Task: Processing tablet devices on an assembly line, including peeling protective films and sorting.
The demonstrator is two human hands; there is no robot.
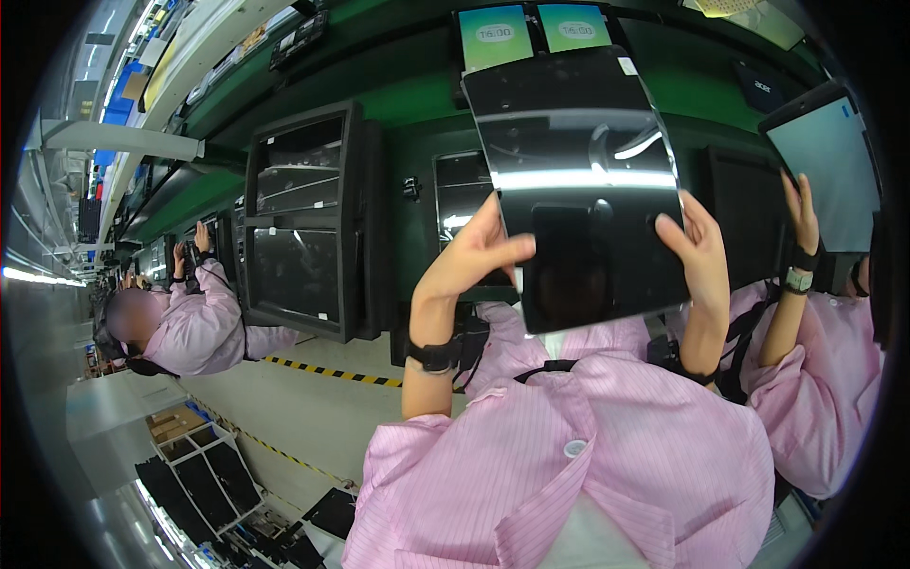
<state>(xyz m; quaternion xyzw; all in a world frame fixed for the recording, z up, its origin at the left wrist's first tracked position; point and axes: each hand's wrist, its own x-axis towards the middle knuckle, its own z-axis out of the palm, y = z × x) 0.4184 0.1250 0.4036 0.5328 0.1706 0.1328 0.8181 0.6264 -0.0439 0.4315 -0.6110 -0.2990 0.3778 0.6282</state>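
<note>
A glossy black tablet screen panel (578, 133), with a small white sticker at its far right corner, is held up in front of my chest. Overhead lights reflect as bright streaks across its face. My left hand (479, 251) grips the left edge, thumb on the front and fingers partly hidden behind. Along the right edge, my right hand (697, 242) is closed in the same way. Behind the panel, another dark panel (460, 194) shows partly on the green bench.
Stacked black trays (353, 228) holding dark panels stand to the left. Two lit screens (495, 36) are at the bench's back. On the right, a co-worker's hand (804, 218) is beside a tablet (825, 161). Another person (194, 313) works at far left. A metal arm (123, 138) juts over the bench.
</note>
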